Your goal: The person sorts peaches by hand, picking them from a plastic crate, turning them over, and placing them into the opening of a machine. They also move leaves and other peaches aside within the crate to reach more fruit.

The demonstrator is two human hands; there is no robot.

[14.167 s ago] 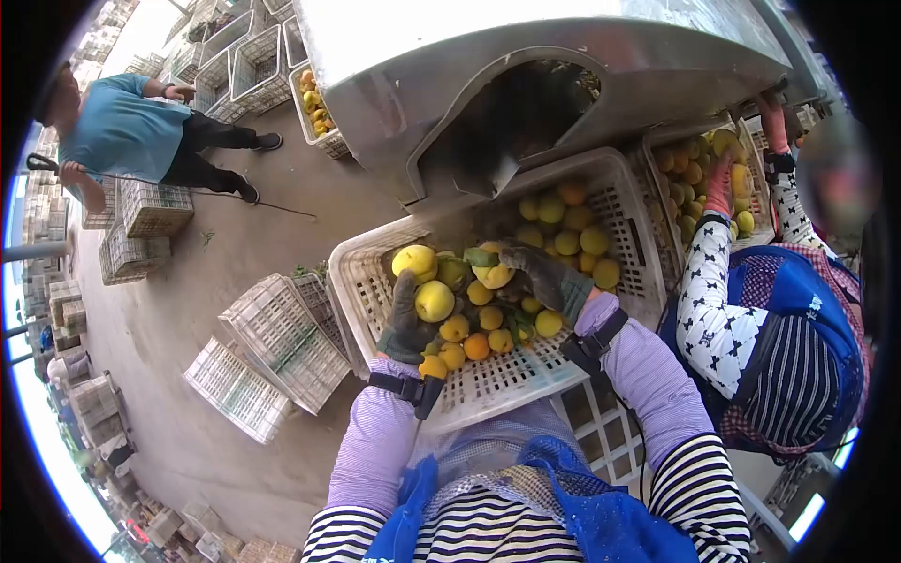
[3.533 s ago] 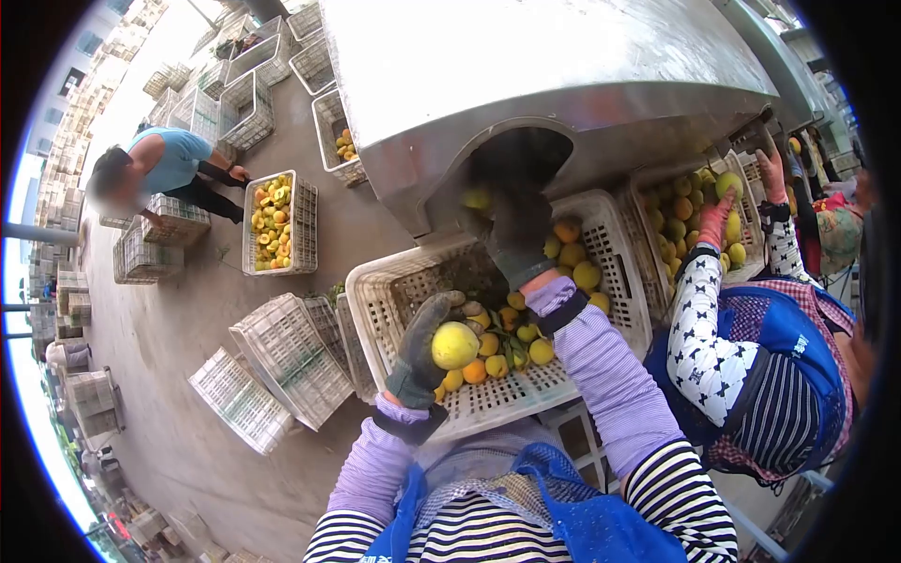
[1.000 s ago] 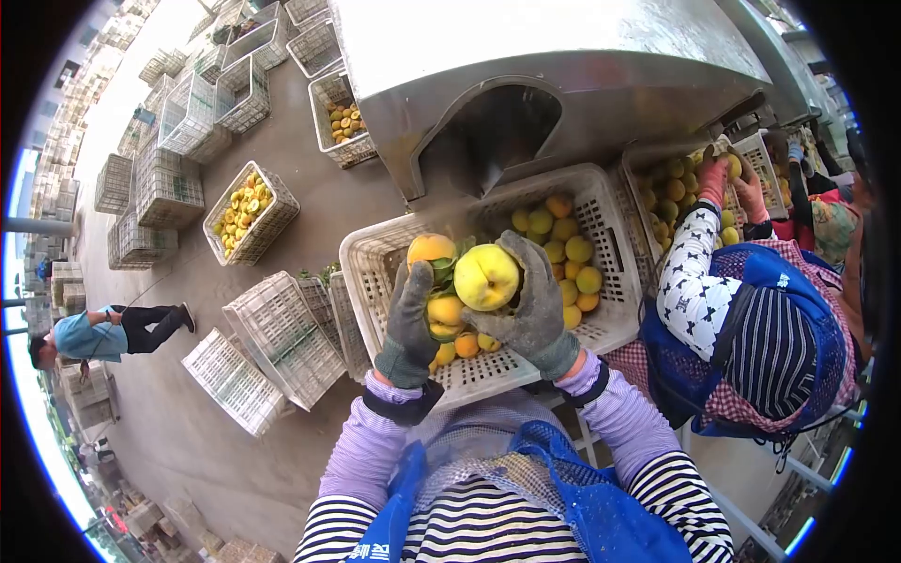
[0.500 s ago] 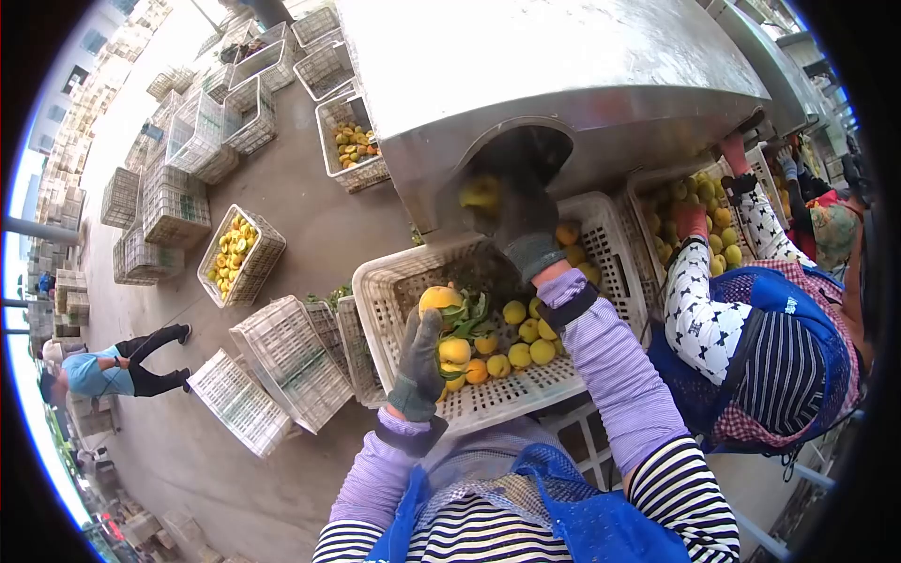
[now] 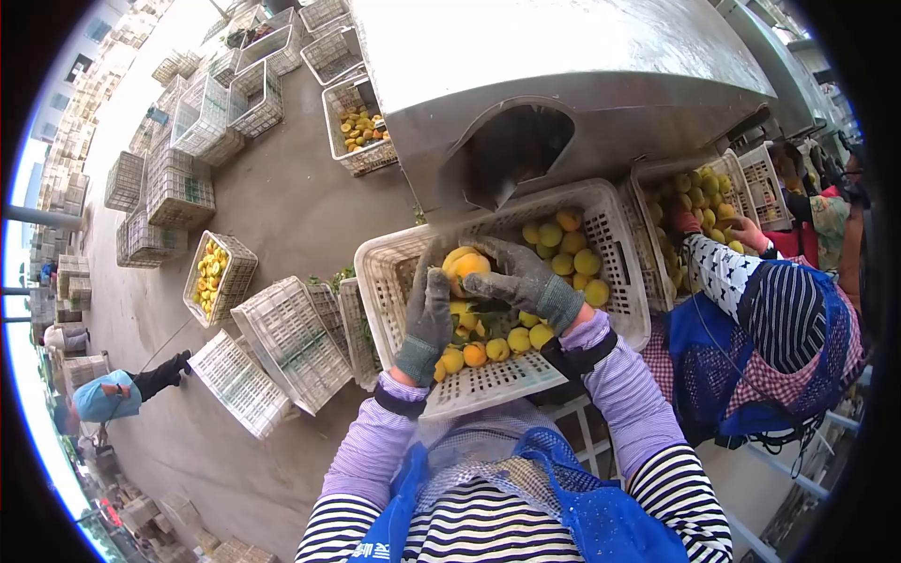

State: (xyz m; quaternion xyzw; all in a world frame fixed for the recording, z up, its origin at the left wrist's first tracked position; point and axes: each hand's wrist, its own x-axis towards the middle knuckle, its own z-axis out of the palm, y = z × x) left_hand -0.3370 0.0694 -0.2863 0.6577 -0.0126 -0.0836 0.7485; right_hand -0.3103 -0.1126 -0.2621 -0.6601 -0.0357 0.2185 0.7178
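Observation:
A yellow-orange peach (image 5: 468,268) is between my two grey-gloved hands, over the white plastic crate (image 5: 502,386) in front of me. My left hand (image 5: 427,314) is closed around its left side, thumb up. From the right, the curled fingers of my right hand (image 5: 526,282) press against the same fruit. Under the hands, more yellow peaches (image 5: 496,349) and a few green leaves lie along the crate's near side. Another group of peaches (image 5: 570,243) fills its far right corner.
A metal machine (image 5: 582,103) with a dark round opening (image 5: 519,145) overhangs the crate's far edge. On my right, a person in a blue vest (image 5: 699,366) handles peaches in another crate (image 5: 660,290). Stacked crates (image 5: 293,342) stand to my left; a person in light blue (image 5: 105,395) is farther off.
My right hand has come back from the machine's opening, where it held a yellow fruit, and now meets my left hand over the crate. The person in light blue has shifted downward in view.

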